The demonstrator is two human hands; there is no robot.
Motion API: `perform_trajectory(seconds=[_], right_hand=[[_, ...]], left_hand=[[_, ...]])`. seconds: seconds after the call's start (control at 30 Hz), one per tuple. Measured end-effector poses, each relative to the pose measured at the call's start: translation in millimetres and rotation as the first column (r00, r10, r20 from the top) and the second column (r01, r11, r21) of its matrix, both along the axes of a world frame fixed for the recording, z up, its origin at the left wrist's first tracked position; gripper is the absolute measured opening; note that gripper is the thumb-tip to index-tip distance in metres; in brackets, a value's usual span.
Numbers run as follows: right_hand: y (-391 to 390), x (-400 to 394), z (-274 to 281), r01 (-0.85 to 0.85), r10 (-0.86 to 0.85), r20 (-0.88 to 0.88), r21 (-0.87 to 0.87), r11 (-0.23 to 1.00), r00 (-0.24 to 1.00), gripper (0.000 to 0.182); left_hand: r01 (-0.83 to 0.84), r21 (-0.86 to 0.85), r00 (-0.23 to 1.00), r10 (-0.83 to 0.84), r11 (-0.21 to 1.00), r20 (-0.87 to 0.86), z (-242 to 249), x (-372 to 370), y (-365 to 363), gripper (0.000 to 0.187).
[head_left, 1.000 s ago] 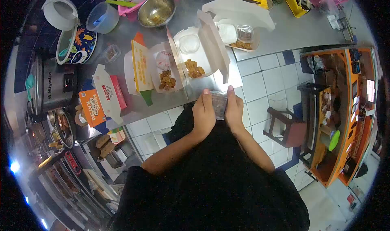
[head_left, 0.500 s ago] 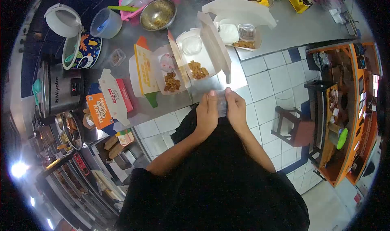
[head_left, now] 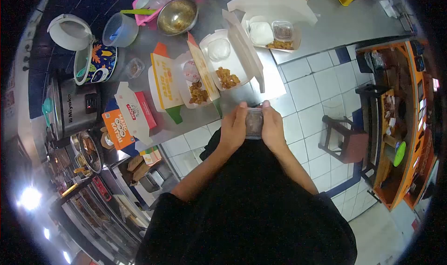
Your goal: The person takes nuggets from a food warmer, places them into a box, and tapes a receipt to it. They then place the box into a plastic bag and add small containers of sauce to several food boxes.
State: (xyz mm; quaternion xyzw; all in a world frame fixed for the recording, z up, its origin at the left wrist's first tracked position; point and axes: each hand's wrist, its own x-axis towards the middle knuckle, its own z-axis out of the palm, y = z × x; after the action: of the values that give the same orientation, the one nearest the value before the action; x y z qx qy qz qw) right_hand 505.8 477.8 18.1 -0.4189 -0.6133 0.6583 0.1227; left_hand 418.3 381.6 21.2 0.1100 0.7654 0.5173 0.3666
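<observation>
Between my two hands is a small clear plastic sauce cup point(head_left: 253, 124) with brownish contents, held in front of my body near the counter edge. My left hand point(head_left: 233, 129) grips its left side and my right hand point(head_left: 273, 129) its right side, thumbs along the upper rim. Just beyond stands an open white food box point(head_left: 238, 71) with a wrapped white mound and brown fried pieces. Left of it is an open yellow-printed box point(head_left: 164, 84) holding a wrapped portion and fried pieces. Farther back, another open box point(head_left: 298, 45) contains a white mound, a similar sauce cup point(head_left: 282, 30) and fried pieces.
On the counter are a metal bowl point(head_left: 177, 16), a plastic tub point(head_left: 121, 30), a small lidded cup point(head_left: 135, 67), a rice cooker point(head_left: 75, 104) and an orange box point(head_left: 118, 129). A stool point(head_left: 347, 139) and wooden shelves point(head_left: 390, 139) stand at right.
The sauce cup has tilted between my hands, so its flat face and brown contents now show. Both hands stay on it. The whole view has shifted slightly.
</observation>
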Motion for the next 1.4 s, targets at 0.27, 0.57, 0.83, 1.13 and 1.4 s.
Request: perform_trajectory(seconds=[0.27, 0.57, 0.83, 1.13, 1.4], right_hand=[[-5, 5, -35, 0.004, -0.008, -0.023, -0.179, 0.984, 1.000, 0.048], [-5, 4, -33, -0.018, -0.002, -0.081, -0.247, 0.969, 0.997, 0.043], [-18, -5, -2, 0.237, -0.308, -0.182, -0.329, 0.914, 0.934, 0.027], [-11, -2, 5, 0.171, -0.425, -0.160, -0.749, 0.640, 0.891, 0.018], [6, -8, -10, 0.278, -0.436, -0.069, -0.679, 0.679, 0.897, 0.016]], left_hand=[[-0.052, -0.016, 0.999, 0.052, 0.999, 0.018, 3, 5, -1, 0.052], [-0.108, 0.146, 0.992, 0.097, 0.983, 0.078, -18, 10, -4, 0.040], [-0.090, 0.092, 0.991, 0.098, 0.992, -0.087, -6, 18, 1, 0.038], [-0.225, 0.115, 0.974, 0.220, 0.967, 0.060, -2, 20, 2, 0.045], [0.112, -0.085, 0.810, -0.141, 0.990, -0.569, -14, 2, 5, 0.046]])
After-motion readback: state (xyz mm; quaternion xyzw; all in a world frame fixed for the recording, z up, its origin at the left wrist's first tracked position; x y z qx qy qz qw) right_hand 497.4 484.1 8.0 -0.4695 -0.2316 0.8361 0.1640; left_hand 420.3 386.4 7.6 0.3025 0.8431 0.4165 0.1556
